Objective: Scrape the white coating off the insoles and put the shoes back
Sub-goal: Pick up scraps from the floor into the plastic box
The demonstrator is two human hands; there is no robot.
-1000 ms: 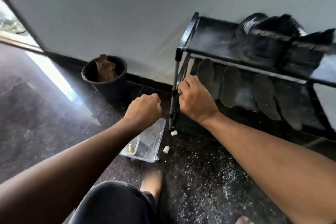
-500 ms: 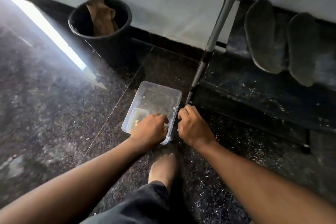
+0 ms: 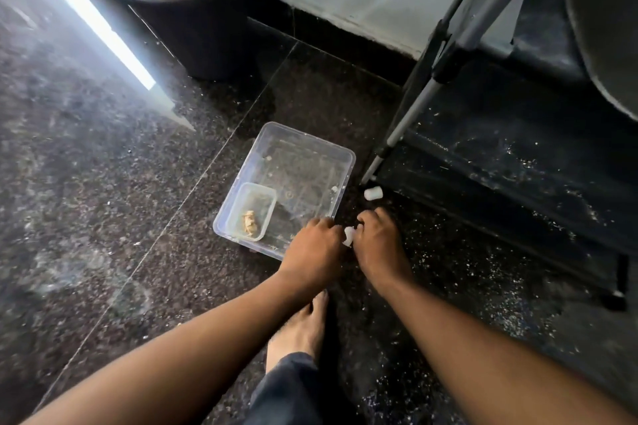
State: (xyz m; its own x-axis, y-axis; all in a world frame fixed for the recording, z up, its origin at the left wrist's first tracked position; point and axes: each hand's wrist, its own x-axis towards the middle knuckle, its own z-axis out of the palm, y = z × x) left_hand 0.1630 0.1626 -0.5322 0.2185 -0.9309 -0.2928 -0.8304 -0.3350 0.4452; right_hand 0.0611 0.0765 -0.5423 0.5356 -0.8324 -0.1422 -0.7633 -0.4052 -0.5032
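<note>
Since the earlier frame both hands have slid right, off the tub's (image 3: 340, 155) near corner. Head view: the left hand (image 3: 312, 250) is knuckles-up, fingers curled; whether it holds anything is hidden. The right hand (image 3: 378, 245) pinches a white piece (image 3: 348, 236) on the floor. An insole (image 3: 602, 21) leans in the rack (image 3: 459, 34).

I could make out only one dark insole (image 3: 607, 21) at the upper right edge, standing tilted on the lower shelf of the shoe rack (image 3: 511, 162), its grey face speckled and cut off by the frame. White flecks of scraped coating (image 3: 518, 317) lay scattered over the rack's bottom shelf and the dark floor beside it.
</note>
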